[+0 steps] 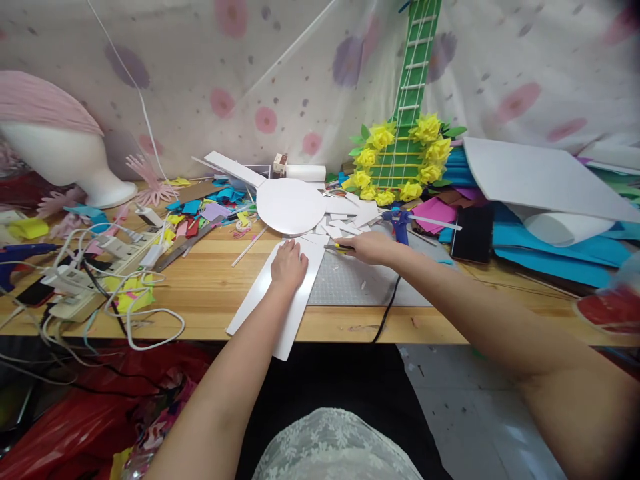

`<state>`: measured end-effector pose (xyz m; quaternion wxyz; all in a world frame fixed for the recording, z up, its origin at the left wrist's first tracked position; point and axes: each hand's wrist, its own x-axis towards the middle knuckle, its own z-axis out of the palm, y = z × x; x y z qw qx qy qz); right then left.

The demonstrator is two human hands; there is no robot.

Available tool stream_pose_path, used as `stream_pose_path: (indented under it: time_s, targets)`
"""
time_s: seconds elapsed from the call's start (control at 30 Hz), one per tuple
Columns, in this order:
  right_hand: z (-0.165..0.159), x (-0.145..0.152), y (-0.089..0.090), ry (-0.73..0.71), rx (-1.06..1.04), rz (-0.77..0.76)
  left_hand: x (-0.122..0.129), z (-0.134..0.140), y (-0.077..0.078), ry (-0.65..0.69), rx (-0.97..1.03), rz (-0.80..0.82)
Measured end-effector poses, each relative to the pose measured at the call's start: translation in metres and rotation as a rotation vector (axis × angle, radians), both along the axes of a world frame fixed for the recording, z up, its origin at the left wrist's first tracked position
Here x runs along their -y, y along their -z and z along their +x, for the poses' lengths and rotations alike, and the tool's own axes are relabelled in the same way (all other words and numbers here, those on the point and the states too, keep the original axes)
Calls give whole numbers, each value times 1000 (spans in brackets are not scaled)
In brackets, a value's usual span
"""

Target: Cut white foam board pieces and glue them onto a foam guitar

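Under my left hand [290,265] lies a long white foam board [293,320], its near end jutting past the table edge. The fingers of that hand rest flat on it, pressing its far part. My right hand [369,248] is closed around a utility knife [341,248], whose blade points left at the board's far right corner. Whether the blade touches the board I cannot tell. Just beyond, a white banjo-like shape [290,207] with a round body and a long neck lies on the table. White offcuts [345,217] are heaped beside it.
A grey cutting mat [365,283] lies under the work. Behind my right hand stands a blue glue gun [399,223]. A green guitar shape with yellow flowers [400,160] leans at the back. Left are a power strip [95,280] with tangled cables and a foam head [60,147]; right, coloured sheets [550,250].
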<state>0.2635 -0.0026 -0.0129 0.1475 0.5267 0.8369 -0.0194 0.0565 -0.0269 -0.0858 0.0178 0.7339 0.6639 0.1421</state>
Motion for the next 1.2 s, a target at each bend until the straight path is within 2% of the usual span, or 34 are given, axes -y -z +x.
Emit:
stream_pose_path:
  time_s: [0.23, 0.33, 0.43, 0.6, 0.7, 0.83, 1.03, 1.2]
  targets:
    - [24, 7, -10, 39, -4, -64, 7, -1, -4, 0, -47, -44]
    - [23, 6, -13, 126, -190, -185, 9, -2, -8, -15, -56, -108]
    - [17, -2, -7, 194, -449, -262, 9, 0, -11, 0, -70, -164]
    - [-6, -19, 16, 339, -630, -99, 10, 4, -15, 41, -88, -194]
    - [-24, -26, 27, 382, -574, 11, 10, 5, -15, 125, -102, -200]
    - [-36, -31, 32, 382, -393, 72, 6, 8, -13, 231, -143, -231]
    - [-22, -36, 33, 411, -280, 171, -4, 31, -11, 310, -159, -230]
    - [-7, -36, 33, 476, -309, 210, -24, 39, -10, 356, -130, -210]
